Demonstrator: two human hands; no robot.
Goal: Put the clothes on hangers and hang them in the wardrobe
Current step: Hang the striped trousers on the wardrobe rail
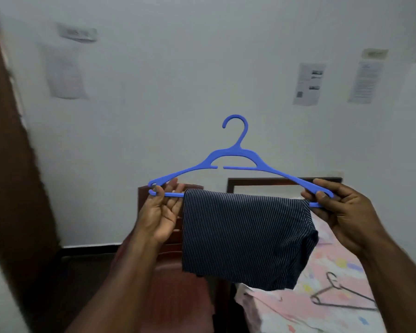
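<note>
A blue plastic hanger [235,157] is held up in front of the white wall, hook upward. A dark navy pinstriped garment [245,236] is folded over its lower bar and hangs down. My left hand [160,212] pinches the left end of the bar with fingertips and thumb. My right hand [341,212] grips the right end of the hanger, thumb on top. The garment sits between both hands.
A dark brown wardrobe door [12,164] stands at the left edge. A reddish-brown chair [168,284] is below my hands. A bed with a pink patterned sheet [334,272] lies at the lower right, with a dark wire hanger [339,294] on it. Papers are taped to the wall.
</note>
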